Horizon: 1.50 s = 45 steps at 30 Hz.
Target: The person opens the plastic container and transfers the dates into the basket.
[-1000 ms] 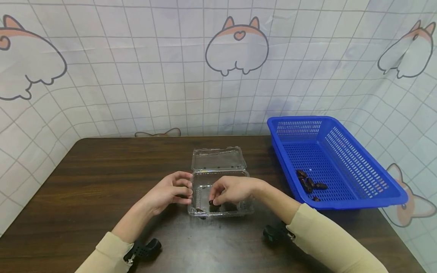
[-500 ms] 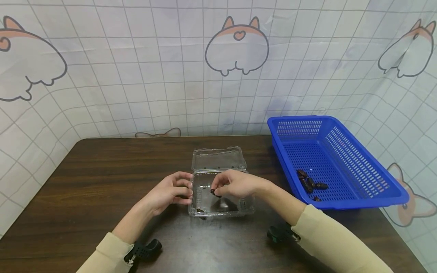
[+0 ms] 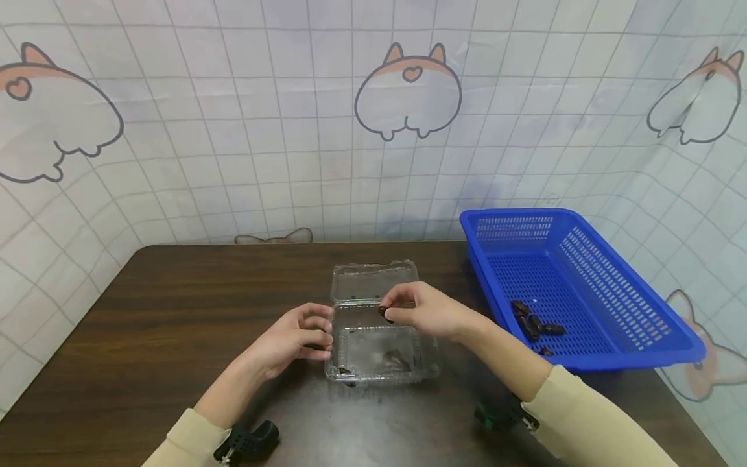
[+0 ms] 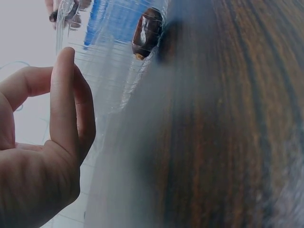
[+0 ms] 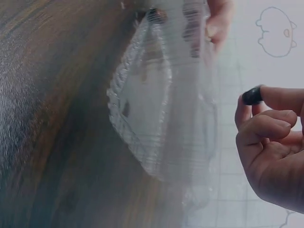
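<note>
My right hand [image 3: 430, 312] pinches a dark brown date [image 5: 252, 96] between thumb and fingertips, above the back part of a clear plastic clamshell box [image 3: 382, 377]. The box stands on the table with its lid [image 3: 373, 283] folded back. My left hand [image 3: 293, 342] has its fingertips against the box's left side, the fingers gently bent. Inside the box, a glossy date [image 4: 147, 32] lies at the front left corner, seen through the clear wall.
A blue perforated basket [image 3: 642, 360] stands to the right of the box, with several dates [image 3: 530, 324] in its near left part. Behind the dark wooden table [image 3: 192, 285] hangs a white gridded sheet [image 3: 280, 162] with cartoon prints.
My right hand has lifted the date from low in the box and carried it back and to the right. The left hand stays at the box's side. The head view has tilted slightly up.
</note>
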Tool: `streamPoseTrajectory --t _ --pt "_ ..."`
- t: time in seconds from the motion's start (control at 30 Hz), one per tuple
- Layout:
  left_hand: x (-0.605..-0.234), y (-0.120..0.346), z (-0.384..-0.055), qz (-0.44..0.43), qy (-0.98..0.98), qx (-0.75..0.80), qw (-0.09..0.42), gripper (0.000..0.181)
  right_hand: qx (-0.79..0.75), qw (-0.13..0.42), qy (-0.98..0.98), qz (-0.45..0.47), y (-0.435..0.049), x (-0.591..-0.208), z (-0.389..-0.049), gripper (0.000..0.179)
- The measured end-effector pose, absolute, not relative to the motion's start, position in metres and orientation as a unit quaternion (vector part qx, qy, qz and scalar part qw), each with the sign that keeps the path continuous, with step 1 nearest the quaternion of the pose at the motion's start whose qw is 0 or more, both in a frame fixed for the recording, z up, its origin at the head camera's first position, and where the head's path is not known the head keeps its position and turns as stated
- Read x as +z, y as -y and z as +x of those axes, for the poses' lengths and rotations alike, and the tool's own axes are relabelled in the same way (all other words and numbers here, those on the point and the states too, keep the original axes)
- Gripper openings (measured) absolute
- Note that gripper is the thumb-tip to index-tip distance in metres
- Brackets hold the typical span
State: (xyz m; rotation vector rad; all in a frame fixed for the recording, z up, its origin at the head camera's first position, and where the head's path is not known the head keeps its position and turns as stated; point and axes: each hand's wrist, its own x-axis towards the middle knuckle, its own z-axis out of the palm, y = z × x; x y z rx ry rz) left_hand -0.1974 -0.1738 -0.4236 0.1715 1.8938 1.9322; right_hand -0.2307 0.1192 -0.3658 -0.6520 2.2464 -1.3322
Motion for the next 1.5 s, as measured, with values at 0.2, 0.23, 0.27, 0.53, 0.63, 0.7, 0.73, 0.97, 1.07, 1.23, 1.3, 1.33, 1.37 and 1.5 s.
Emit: streamPoseTrajectory --t 0.2,0.23,0.27,0.53,0.63,0.7,0.73,0.97,1.07,1.23,1.3,1.33,1.37,1.5 --pt "-0.42 0.174 -0.198 0.063 -0.685 0.694 0.212 0.056 -0.483 0.19 -0.825 -0.224 -0.133 -0.353 -0.228 0.018" --pt "-0.42 0.174 -0.199 0.062 -0.685 0.694 0.212 0.055 -0.483 0.186 -0.827 -0.221 -0.135 -0.351 -0.227 0.018" --pt "-0.419 0.174 -0.199 0.062 -0.685 0.694 0.212 0.055 -0.485 0.182 -0.826 -0.22 -0.138 -0.35 -0.227 0.018" --pt "-0.417 0.175 -0.199 0.065 -0.68 0.7 0.209 0.054 -0.513 0.173 -0.82 -0.186 -0.157 -0.338 -0.226 0.026" --pt "-0.417 0.174 -0.199 0.068 -0.678 0.701 0.212 0.056 -0.526 0.167 -0.816 -0.171 -0.164 -0.335 -0.223 0.029" --pt "-0.418 0.174 -0.198 0.065 -0.677 0.702 0.214 0.056 -0.537 0.161 -0.811 -0.167 -0.168 -0.333 -0.221 0.03" --pt "-0.419 0.174 -0.198 0.062 -0.677 0.702 0.215 0.055 -0.544 0.157 -0.807 -0.166 -0.17 -0.333 -0.221 0.029" --pt "-0.419 0.174 -0.196 0.058 -0.678 0.701 0.214 0.054 -0.563 0.142 -0.799 -0.158 -0.184 -0.327 -0.22 0.032" --pt "-0.419 0.174 -0.196 0.056 -0.68 0.7 0.212 0.055 -0.565 0.138 -0.8 -0.15 -0.192 -0.325 -0.219 0.034" --pt "-0.42 0.174 -0.196 0.055 -0.681 0.697 0.215 0.057 -0.566 0.134 -0.802 -0.134 -0.205 -0.323 -0.218 0.039" --pt "-0.42 0.174 -0.196 0.055 -0.682 0.697 0.216 0.057 -0.567 0.134 -0.803 -0.128 -0.21 -0.325 -0.218 0.04" --pt "-0.42 0.174 -0.196 0.055 -0.682 0.697 0.216 0.057 -0.566 0.134 -0.804 -0.126 -0.212 -0.326 -0.218 0.04" --pt "-0.42 0.174 -0.195 0.055 -0.682 0.697 0.216 0.057 -0.565 0.134 -0.805 -0.123 -0.214 -0.327 -0.218 0.04" --pt "-0.419 0.174 -0.195 0.054 -0.681 0.697 0.216 0.057 -0.566 0.128 -0.806 -0.118 -0.222 -0.329 -0.217 0.038"
